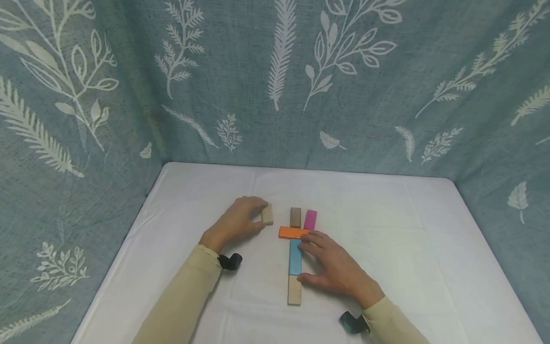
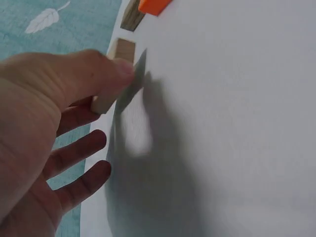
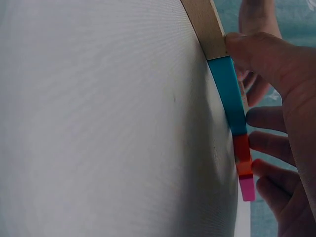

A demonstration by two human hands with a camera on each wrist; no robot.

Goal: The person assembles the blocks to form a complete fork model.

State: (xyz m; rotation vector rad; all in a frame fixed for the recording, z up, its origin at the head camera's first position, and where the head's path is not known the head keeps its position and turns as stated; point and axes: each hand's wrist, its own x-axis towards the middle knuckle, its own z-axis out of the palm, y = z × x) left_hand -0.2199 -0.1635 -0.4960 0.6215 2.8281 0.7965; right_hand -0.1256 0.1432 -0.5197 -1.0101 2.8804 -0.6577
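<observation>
My left hand (image 1: 236, 220) pinches a pale wooden block (image 1: 268, 215) between thumb and index finger; in the left wrist view the other fingers stand apart from it. To the right lies a line of blocks: a plain wooden block (image 1: 294, 292) nearest me, then a blue block (image 1: 294, 258), with an orange block (image 1: 289, 232) set crosswise at its far end. Beyond the orange one are a brown wooden block (image 1: 295, 217) and a pink block (image 1: 311, 219), side by side with a gap. Fingertips of my right hand (image 1: 335, 265) touch the line from its right side, loosely extended.
A white cloth covers the table (image 1: 386, 220). Behind and beside it hangs a blue-green curtain (image 1: 240, 86) with white leaf patterns. Dark wrist-worn devices (image 1: 232, 261) sit at both sleeves.
</observation>
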